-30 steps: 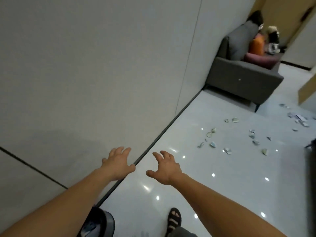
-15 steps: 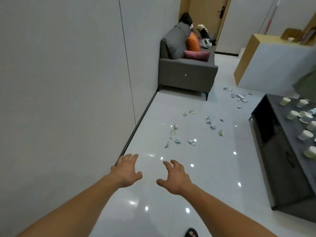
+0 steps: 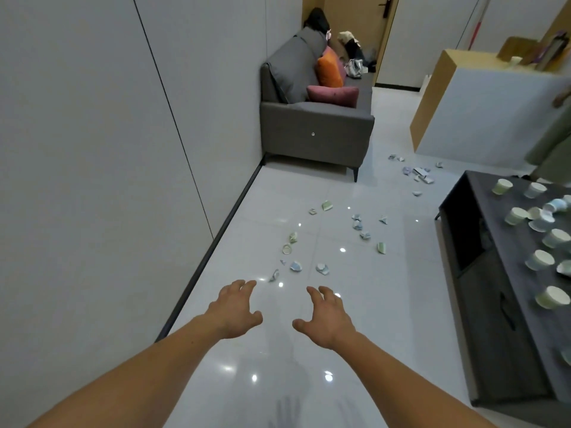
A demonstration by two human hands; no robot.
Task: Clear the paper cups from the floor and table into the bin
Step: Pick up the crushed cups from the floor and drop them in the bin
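Observation:
Several crushed paper cups lie scattered on the glossy white floor ahead, the nearest (image 3: 321, 269) just beyond my fingertips, another group (image 3: 420, 175) farther off by the white cabinet. More cups (image 3: 539, 260) stand or lie on the dark low table (image 3: 506, 304) at the right. My left hand (image 3: 235, 307) and my right hand (image 3: 328, 316) stretch forward over the floor, fingers spread and loosely bent, holding nothing. The bin is out of view.
A grey wall runs along the left with a dark skirting strip. A grey sofa (image 3: 315, 128) with orange and pink cushions stands at the far end. A white and wood cabinet (image 3: 482, 109) sits at the right rear, with a door behind.
The view has swung right and up from the wall; the dark table with cups has come into sight and the bin has dropped out at the bottom. Both hands stay outstretched and empty.

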